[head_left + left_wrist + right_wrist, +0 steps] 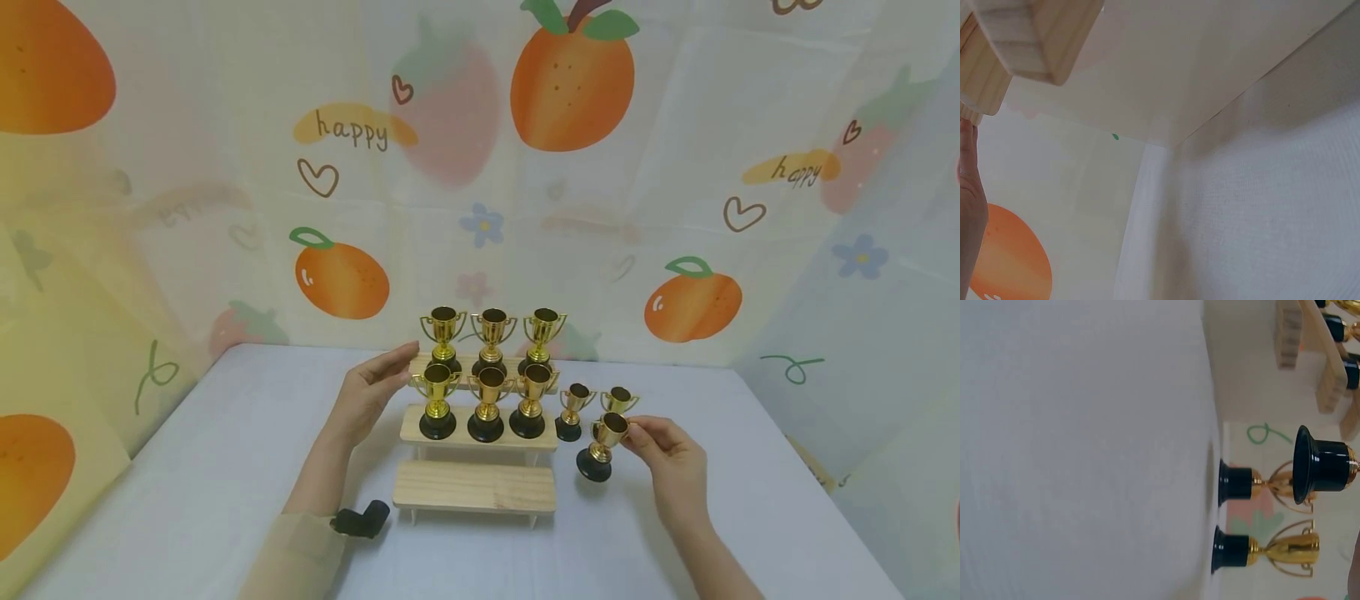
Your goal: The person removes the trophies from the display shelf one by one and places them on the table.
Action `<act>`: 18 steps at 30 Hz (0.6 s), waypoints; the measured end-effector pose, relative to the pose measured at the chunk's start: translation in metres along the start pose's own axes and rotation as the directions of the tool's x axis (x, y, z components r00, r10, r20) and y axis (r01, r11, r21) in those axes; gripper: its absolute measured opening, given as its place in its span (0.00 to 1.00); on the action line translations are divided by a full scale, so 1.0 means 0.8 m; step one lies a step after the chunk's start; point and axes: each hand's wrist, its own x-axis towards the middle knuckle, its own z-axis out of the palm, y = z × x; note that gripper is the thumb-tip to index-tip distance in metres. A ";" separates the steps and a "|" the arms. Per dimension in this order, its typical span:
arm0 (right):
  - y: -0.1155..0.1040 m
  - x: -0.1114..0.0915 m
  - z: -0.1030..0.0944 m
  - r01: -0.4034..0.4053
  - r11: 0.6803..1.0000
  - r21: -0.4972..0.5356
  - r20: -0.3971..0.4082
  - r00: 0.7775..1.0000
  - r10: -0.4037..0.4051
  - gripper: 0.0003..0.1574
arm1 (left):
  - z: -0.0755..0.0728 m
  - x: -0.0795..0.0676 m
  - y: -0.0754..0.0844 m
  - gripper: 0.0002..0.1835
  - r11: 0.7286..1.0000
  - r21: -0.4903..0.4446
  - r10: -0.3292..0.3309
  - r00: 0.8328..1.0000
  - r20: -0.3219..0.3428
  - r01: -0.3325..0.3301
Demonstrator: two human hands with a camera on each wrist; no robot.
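Note:
My right hand pinches a small gold trophy cup with a black base by its handle, right of a wooden three-tier stand. The cup tilts, and its base hangs above the white table in the right wrist view. My left hand rests with extended fingers at the left end of the top tier; in the left wrist view its fingers meet the wood. Three gold cups line the top tier, and three more stand on the middle tier.
Two further cups stand on the table behind the held one, one nearer the stand and one farther right, partly hidden. A fruit-printed cloth hangs behind the table. A black strap hangs at my left sleeve.

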 end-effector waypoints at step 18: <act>0.011 0.042 -0.051 -0.067 0.996 0.061 -0.075 0.995 0.071 0.07 | -0.002 0.000 -0.002 0.30 1.000 0.013 -0.001 1.000 0.001 0.001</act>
